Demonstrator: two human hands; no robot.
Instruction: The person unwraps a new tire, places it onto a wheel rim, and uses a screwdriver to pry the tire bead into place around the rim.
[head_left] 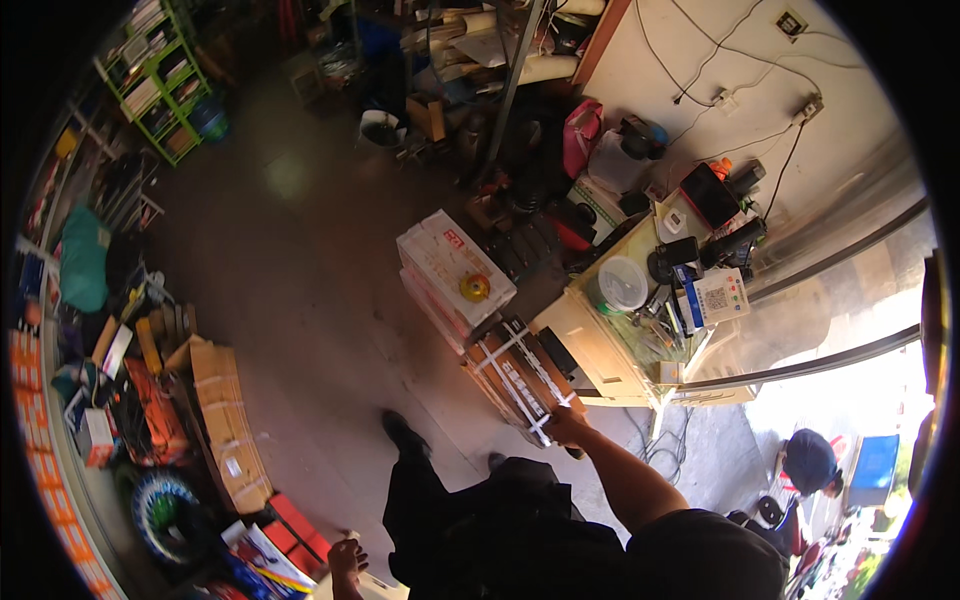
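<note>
My right hand [568, 426] is closed on the white strap at the near end of a brown carton [512, 375]. Several white straps cross this carton's top. Just beyond it stands a white box [440, 250] with red print, and a yellow-and-orange round roll [474, 287] lies on top. At the lower left my left hand [347, 557] hangs beside my leg, apart from the cartons. Its fingers are loosely bent and nothing shows in them. The underside of the strapped carton is hidden.
A desk [600, 330] with a clear round tub [622, 284] and clutter stands to the right. On the left are a long cardboard box [228, 425], red boxes [297, 528] and a tire [165, 515]. Another person [808, 462] is at the lower right, by cables on the floor.
</note>
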